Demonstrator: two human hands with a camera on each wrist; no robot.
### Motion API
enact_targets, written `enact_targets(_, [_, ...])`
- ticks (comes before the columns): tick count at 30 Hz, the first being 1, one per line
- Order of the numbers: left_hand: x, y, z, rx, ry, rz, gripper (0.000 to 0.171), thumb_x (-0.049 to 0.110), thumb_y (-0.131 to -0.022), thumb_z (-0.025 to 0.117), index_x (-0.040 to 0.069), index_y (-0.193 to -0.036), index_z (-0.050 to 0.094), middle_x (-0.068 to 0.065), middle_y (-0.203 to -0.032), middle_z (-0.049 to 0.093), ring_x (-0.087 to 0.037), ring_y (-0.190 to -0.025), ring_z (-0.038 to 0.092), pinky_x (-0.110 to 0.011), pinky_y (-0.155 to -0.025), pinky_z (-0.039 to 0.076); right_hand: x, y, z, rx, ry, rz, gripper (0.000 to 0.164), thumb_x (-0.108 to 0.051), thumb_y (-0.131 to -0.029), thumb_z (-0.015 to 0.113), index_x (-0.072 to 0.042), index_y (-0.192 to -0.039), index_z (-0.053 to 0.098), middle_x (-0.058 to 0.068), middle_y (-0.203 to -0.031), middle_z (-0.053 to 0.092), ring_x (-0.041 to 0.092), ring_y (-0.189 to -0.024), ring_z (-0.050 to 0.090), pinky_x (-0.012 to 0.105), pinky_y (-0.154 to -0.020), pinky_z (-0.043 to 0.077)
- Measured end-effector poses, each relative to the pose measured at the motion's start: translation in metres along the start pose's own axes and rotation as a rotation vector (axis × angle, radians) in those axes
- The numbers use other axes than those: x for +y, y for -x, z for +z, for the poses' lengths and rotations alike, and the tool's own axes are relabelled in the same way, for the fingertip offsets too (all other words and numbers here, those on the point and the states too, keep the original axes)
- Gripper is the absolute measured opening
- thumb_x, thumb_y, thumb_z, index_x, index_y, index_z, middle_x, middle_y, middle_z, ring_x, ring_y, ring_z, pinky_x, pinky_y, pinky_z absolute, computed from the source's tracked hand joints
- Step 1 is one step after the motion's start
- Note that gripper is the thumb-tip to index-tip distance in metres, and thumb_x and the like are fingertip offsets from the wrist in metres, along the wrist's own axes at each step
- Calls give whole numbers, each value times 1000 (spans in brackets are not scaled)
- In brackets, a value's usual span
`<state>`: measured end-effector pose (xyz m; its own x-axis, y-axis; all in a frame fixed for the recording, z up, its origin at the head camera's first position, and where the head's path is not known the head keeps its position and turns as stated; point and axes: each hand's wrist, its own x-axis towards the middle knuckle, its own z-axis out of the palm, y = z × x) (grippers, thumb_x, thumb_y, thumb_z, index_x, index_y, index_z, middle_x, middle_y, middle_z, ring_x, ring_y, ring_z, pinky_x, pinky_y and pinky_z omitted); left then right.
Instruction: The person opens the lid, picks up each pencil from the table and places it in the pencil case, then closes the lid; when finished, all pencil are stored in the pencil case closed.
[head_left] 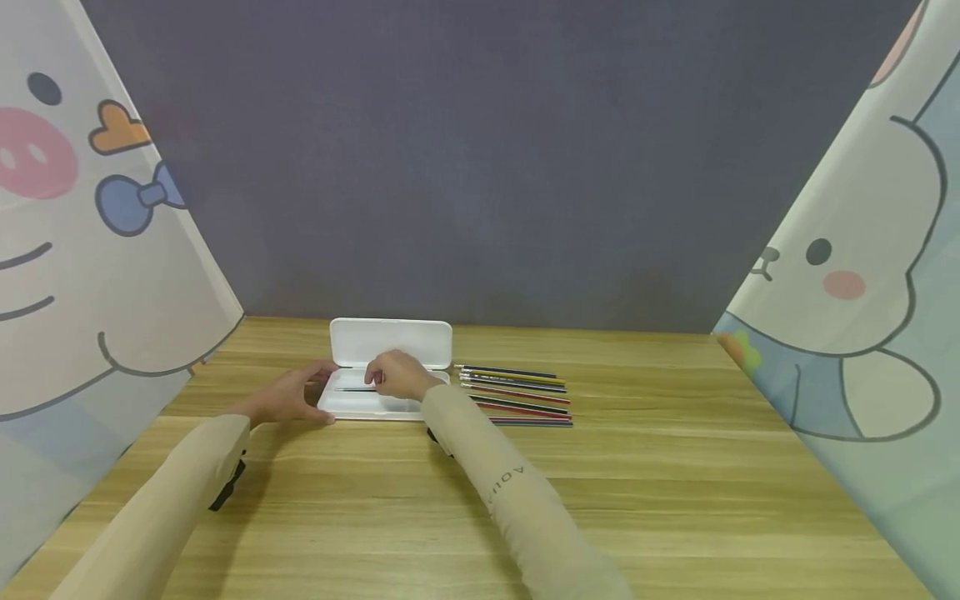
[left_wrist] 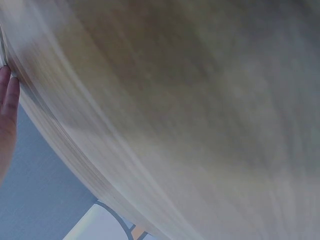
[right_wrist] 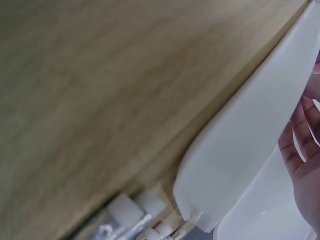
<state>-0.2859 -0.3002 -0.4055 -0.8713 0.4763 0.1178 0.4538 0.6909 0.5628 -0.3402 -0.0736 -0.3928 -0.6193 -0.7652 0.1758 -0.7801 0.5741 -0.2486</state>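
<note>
A white pencil case (head_left: 352, 407) lies on the table with its lid (head_left: 390, 340) raised at the back. My left hand (head_left: 288, 396) holds the case's left end, thumb at the front corner and fingers toward the back. In the left wrist view only some fingers (left_wrist: 9, 105) show at the left edge. Over the case's inside, my right hand (head_left: 401, 377) has curled fingers at a thin dark pencil (head_left: 354, 389), which points left along the tray. The right wrist view shows those curled fingers (right_wrist: 300, 137) beside the white case wall (right_wrist: 235, 130).
Several pencils (head_left: 517, 385) in dark, yellow and red lie side by side right of the case, their eraser ends (right_wrist: 125, 210) close to it. A grey panel (head_left: 480, 167) stands behind the wooden table (head_left: 637, 483), with cartoon-printed panels (head_left: 847, 333) at both sides.
</note>
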Motion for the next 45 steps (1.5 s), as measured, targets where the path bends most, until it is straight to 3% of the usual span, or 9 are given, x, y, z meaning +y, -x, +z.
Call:
enact_targets(11, [-3,-1,1,12,1,27,84,26,-63,83,-10,-125,39,-29,-120,52,-45,-111,50,-57,-94,42,-1,5,-12,-38,9,13,15,-9,-80,63,-12,-94,70,-3,-83,67,5,-76,57,9,-67,41])
enact_targets(22, [-2,0,-1,-9,10,8,86,26,-65,82,-10,-128,37,-32,-124,48,-47,-113,47,-59,-94,41,-1,21,-34,-88,-6,22,16,-11,-82,63,-12,-98,69,-3,-86,65,5,-76,57,12,-67,43])
enact_targets(35, [-5,1,0,-6,20,8,85,25,-64,83,-9,-128,37,-31,-122,50,-46,-113,48,-58,-95,40,12,68,-50,-138,-30,-27,17,-10,-83,63,-12,-99,68,-3,-90,66,9,-83,58,14,-70,44])
enact_targets(45, [-3,1,0,-3,23,11,85,25,-64,83,-10,-127,38,-31,-122,50,-46,-112,48,-59,-95,40,33,114,-52,-62,-46,-60,16,-8,-80,64,-10,-96,69,-1,-91,67,8,-80,58,15,-69,47])
